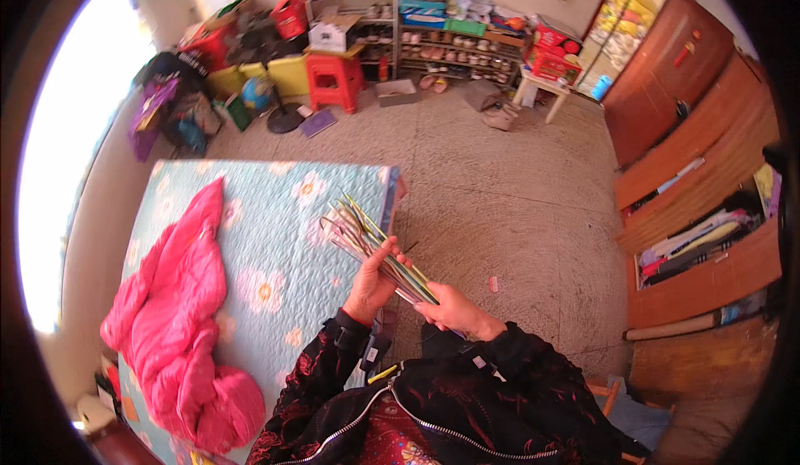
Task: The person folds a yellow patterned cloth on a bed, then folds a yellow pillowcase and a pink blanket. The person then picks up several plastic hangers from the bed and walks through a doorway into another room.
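Observation:
Both my hands hold one bundle of thin, multicoloured coated-wire clothes hangers (353, 230). Around the middle of the bundle, the fingers of my left hand (374, 277) are closed, with the thumb along the top. My right hand (459, 309) grips its lower end, close to my body. The far ends fan out up and to the left, and at least one bends like a hook. Behind and below the bundle lies a bed with a pale blue, flowered quilted cover (269, 240). A crumpled pink quilt (181, 327) is on its left side.
Shoe racks (459, 52), a red plastic stool (334, 80) and a fan base (286, 118) line the far wall. A small table (550, 87) bears red boxes. At right are a wooden door (669, 77) and an open drawer of clothes (694, 246).

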Demonstrator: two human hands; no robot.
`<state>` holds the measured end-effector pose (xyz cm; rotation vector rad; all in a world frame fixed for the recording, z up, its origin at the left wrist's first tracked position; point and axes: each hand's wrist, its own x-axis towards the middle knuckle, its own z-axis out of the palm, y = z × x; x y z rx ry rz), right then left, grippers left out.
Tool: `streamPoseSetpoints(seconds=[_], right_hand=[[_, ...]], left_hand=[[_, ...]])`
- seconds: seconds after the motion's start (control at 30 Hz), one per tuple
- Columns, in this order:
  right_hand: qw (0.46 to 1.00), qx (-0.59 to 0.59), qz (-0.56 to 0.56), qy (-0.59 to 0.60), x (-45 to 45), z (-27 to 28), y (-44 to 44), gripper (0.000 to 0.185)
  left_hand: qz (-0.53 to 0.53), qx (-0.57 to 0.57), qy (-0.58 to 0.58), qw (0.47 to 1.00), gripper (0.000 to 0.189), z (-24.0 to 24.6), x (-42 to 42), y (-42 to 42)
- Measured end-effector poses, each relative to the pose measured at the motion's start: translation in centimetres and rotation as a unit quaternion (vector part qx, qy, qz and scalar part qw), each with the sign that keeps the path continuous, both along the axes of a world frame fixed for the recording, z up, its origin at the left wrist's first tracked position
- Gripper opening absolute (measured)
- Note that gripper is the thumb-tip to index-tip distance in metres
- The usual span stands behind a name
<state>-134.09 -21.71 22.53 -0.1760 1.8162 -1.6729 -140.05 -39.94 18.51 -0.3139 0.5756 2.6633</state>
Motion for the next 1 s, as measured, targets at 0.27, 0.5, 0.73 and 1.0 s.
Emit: streamPoseSetpoints(seconds=[0.27,0.5,0.73,1.0], right_hand=[[0.985,0.123,-0.113,0.050,-10.0,-1.5,18.9,0.021],[0.946,0.146,-0.193,0.217,-21.3,2.9,35.3,0.025],[0.952,-0.061,-0.248,0.171,-29.9,5.5,48.8,0.034],[0.815,0.085,-0.388,0.422,-37.3,19.9,66.3,0.038]], left_hand=[[-0.133,0.028,0.017,0.991,0.040,0.3,-15.2,22.4],[-0.223,0.028,0.098,0.969,0.052,6.9,-29.3,40.5],[-0.309,0.052,0.202,0.928,0.052,10.0,-41.4,51.4],[-0.381,0.011,0.338,0.861,0.050,10.1,-66.2,62.3]])
